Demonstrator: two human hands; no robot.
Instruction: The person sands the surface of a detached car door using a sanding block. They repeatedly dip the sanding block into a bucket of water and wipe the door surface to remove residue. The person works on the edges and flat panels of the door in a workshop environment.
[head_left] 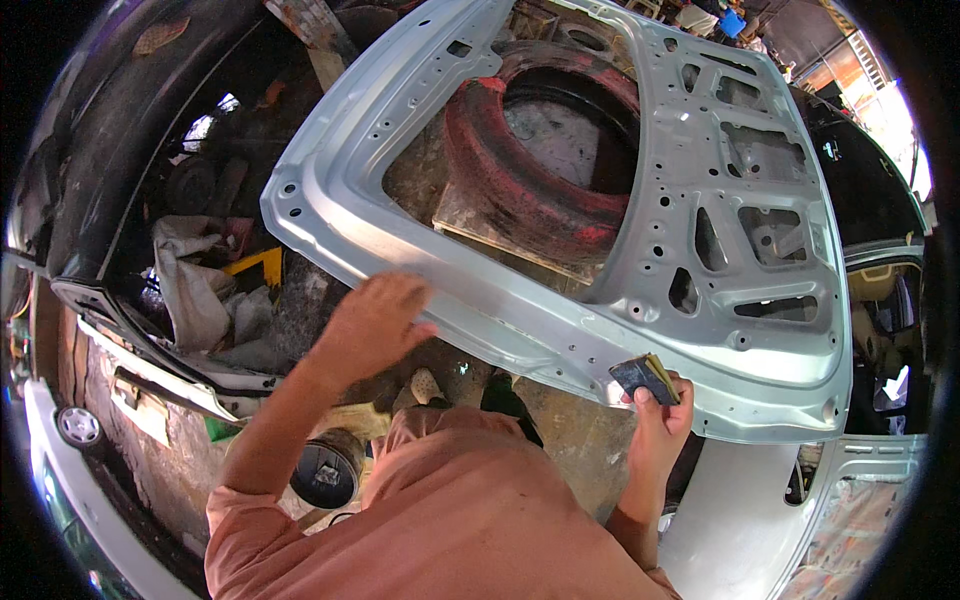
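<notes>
A large silver-grey car tailgate panel [510, 315] lies in front of me, with a big window opening on its left and several cut-outs on its right. My left hand [388, 312] rests on the panel's near-left border, fingers stretched and thumb apart, holding nothing. At the near edge, further right, my right hand [668, 408] pinches a folded piece of sandpaper [643, 376], dark outside with yellowish edges. The sandpaper is tilted up beside the rim. Whether it touches the metal I cannot tell.
Beneath the panel, a worn tyre with red smears [500, 165] shows through the opening, on a wooden board [500, 235]. A dark bucket [325, 472] stands by my feet. Black car bodywork [95, 170] flanks the left. Another pale panel [735, 500] sits at lower right.
</notes>
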